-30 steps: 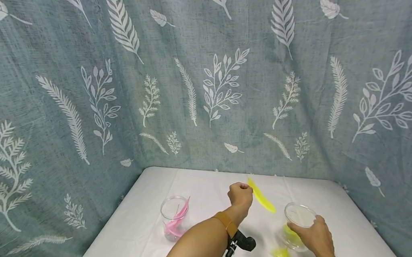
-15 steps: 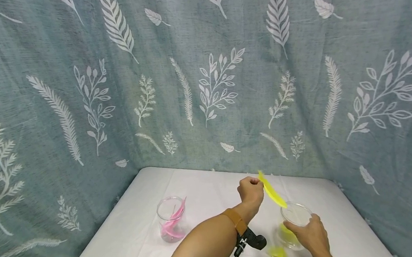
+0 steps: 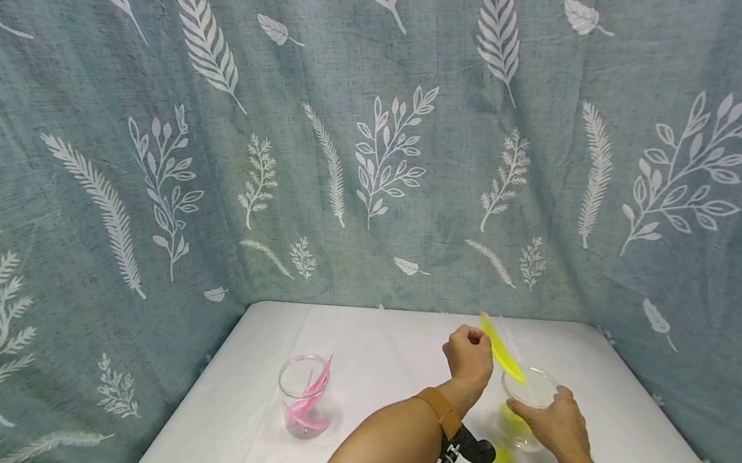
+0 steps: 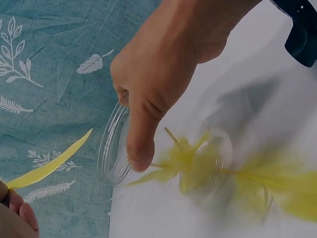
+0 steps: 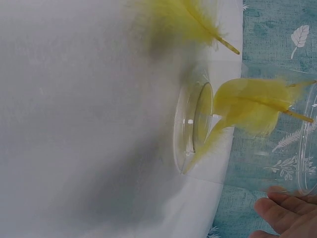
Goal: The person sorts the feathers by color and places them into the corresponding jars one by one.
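My left hand [image 3: 468, 358] pinches a long yellow feather [image 3: 503, 352] by one end. The feather slants down, its lower end at the rim of a clear jar [image 3: 532, 387]. My right hand [image 3: 556, 424] grips that jar near the rim, with thumb and fingers around it. Several yellow feathers [image 5: 255, 103] are inside the jar. Beside it on the table lies another yellow feather [image 5: 190, 22], partly cut off by the frame. In the left wrist view, the left hand [image 4: 17, 215] is at the lower left, holding the feather [image 4: 54, 162].
A second clear jar [image 3: 302, 404] with pink feathers [image 3: 308, 409] stands on the left of the white-covered table [image 3: 366, 333]. A patterned blue-green curtain [image 3: 313, 156] hangs behind and beside the table. The left wrist wears a strapped camera [image 3: 476, 448] with a cable.
My left hand has moved right with the yellow feather, bringing its lower end to the jar's rim. The right hand still holds the jar. The head view has shifted slightly.
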The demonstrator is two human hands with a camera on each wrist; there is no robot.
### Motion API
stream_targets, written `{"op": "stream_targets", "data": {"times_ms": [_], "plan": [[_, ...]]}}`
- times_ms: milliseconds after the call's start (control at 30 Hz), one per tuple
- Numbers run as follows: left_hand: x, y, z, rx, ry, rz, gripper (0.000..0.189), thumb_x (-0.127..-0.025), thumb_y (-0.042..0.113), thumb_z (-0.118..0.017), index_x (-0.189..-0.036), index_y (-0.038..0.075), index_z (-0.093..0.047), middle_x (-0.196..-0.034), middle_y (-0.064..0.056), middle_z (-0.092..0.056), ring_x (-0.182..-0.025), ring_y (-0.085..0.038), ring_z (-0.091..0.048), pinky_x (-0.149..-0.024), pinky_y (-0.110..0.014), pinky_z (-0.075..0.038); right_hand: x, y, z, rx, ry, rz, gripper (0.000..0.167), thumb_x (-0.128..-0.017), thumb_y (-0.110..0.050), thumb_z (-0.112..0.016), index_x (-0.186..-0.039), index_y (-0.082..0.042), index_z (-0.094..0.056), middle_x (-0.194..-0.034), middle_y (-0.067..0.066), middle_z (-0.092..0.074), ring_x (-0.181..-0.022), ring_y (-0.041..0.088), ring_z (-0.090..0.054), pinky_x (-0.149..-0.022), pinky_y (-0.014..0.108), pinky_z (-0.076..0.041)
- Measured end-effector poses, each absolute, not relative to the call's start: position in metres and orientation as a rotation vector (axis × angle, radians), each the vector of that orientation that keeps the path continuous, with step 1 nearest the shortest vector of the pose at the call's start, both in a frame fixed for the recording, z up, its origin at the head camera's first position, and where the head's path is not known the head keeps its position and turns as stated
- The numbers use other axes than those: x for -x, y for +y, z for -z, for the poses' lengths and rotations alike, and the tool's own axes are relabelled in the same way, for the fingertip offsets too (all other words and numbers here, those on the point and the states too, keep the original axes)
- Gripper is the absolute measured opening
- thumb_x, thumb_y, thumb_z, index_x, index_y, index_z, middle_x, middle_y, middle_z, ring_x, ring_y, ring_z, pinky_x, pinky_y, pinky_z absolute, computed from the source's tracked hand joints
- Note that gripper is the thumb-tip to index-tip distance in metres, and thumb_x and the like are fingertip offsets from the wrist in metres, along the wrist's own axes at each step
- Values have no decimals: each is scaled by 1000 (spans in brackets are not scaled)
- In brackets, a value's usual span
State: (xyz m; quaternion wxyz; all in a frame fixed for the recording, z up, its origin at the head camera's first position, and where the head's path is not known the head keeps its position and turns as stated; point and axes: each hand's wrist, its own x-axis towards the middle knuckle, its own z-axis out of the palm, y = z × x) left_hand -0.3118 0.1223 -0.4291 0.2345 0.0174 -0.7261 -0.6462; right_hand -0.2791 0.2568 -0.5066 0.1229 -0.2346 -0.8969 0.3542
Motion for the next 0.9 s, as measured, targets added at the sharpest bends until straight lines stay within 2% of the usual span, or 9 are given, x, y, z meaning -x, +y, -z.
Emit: {"op": "stream_targets", "data": {"times_ms": [500,700,900], "plan": [[296,141,447,52,-2051,1814,18,-84,3,-73,-72,14,-64,-65,10,-56,-56,-5,-51,-54,-24,-46,281,258,505,703,-2669,-1021,110,-69,-50,-80,-135,18,-25,-124,39,-38,-113,53,-42,-90,59,-39],[293,143,452,53,-2116,1807,21,-83,3,-73,-69,15,-64,-62,11,-55,-54,-5,-51,-54,-23,-46,280,260,504,679,-2683,-1012,115,-68,-58,-78,-134,19,-25,-125,40,-38,-113,54,-42,-89,60,-39],[293,144,458,33,-2182,1808,23,-81,3,-75,-65,17,-63,-59,12,-53,-54,-4,-51,-54,-23,-45,279,260,504,650,-2678,-991,106,-70,-51,-78,-133,18,-28,-122,40,-40,-111,54,-44,-87,61,-40]]}}
